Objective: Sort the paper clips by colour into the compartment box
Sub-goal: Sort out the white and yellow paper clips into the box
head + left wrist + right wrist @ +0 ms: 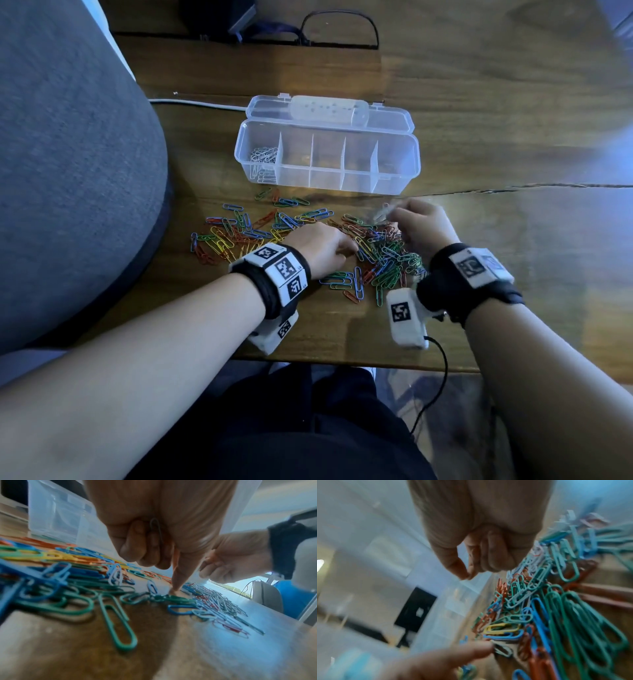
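A clear compartment box stands open on the wooden table, with silver clips in its leftmost compartment. In front of it lies a spread of paper clips in red, blue, green and yellow. My left hand rests on the spread. Its fingers curl round a silver clip while the index fingertip touches the table. My right hand hovers over the right of the spread, thumb and fingertips pinched on a pale, blurred clip.
A grey upholstered seat fills the left side. Behind the box lid lie a white power strip and its cable. The table's front edge runs just below my wrists.
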Demonstrator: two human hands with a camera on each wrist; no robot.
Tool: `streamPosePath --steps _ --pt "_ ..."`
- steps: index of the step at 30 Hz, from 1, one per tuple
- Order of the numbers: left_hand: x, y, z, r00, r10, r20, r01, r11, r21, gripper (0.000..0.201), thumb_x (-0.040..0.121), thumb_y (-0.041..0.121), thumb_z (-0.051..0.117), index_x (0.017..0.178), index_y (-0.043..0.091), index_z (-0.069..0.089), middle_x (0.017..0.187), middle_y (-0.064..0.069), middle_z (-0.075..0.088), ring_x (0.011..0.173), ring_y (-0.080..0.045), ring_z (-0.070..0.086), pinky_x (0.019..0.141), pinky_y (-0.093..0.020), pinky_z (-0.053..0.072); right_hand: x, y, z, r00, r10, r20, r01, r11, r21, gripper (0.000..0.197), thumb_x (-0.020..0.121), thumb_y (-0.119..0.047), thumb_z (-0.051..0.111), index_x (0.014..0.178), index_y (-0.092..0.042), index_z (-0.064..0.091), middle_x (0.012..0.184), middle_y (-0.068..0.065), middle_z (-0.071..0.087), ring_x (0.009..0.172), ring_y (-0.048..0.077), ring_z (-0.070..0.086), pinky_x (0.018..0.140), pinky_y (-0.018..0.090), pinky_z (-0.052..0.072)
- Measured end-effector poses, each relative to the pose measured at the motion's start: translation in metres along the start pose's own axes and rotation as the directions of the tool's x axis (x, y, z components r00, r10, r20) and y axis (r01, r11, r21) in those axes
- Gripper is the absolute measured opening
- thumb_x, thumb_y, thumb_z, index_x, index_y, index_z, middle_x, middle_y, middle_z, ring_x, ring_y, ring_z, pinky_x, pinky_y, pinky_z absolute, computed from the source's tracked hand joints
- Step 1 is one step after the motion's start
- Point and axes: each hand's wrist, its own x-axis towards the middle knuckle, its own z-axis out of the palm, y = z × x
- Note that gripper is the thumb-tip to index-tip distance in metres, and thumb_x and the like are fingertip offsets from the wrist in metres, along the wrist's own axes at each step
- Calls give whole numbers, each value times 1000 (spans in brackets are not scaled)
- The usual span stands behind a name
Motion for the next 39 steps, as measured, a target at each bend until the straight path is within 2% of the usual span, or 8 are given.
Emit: streamPosePath --steps 4,10,17,20,22,25,28,39 --pt "-5 -11 -3 1000 23 -13 -22 999 30 34 90 19 49 116 32 66 112 3 68 105 -20 60 80 -28 46 -19 16 -14 964 165 209 -257 781 569 20 83 -1 52 69 -13 46 61 1 47 46 9 46 33 15 32" --pt "-2 -14 -3 999 -4 -49 5 1000 19 22 89 26 54 108 29 66 96 3 65 90 -18 59 72 -26 43 -37 23 -8 949 147 279 -300 694 654 18 84 1 47 72 -12 45 65 2 49 49 8 47 38 13 35" --pt "9 -4 3 991 82 102 -103 969 223 15 92 19 45 96 12 58 97 -6 62 91 -27 58 77 -36 48 -42 1 0 901 29 434 -366 588 721 16 46 -14 53 60 -11 46 62 2 41 47 11 35 35 16 26" --pt "10 -10 -2 993 15 117 -28 993 114 15 93 19 40 88 10 51 92 -10 59 86 -28 56 76 -35 46 -36 -17 9 895 122 430 -407 617 674 8 64 -18 52 63 -11 49 63 2 45 49 12 40 37 15 30" --pt "8 -19 -8 997 -67 30 72 973 -221 17 94 19 40 81 12 48 82 -7 54 73 -24 50 66 -31 40 -30 -26 15 882 237 406 -453 661 598 18 81 -16 44 64 -11 49 61 2 45 48 11 43 38 15 36" --pt "-4 -31 -23 975 -222 -8 99 464 -880 23 93 10 43 71 13 47 68 -3 51 48 -12 37 42 -17 29 -25 -35 24 842 388 374 -531 712 459 27 92 -12 39 69 -4 52 63 5 47 51 15 49 47 20 47" --pt "-16 -42 -39 944 -331 -6 0 17 -1000 19 94 5 49 75 10 50 67 -5 54 40 -3 33 37 -12 23 -25 -47 35 803 443 399 -577 747 331 26 95 -11 38 75 -1 51 70 9 48 62 19 47 55 23 48" --pt "14 -96 -128 800 -600 -22 -108 -107 -988 27 94 5 41 69 6 52 49 0 49 41 -8 45 38 -15 42 19 -145 97 925 179 336 -353 732 582 34 99 -32 38 107 0 48 78 11 40 60 20 42 59 29 41"
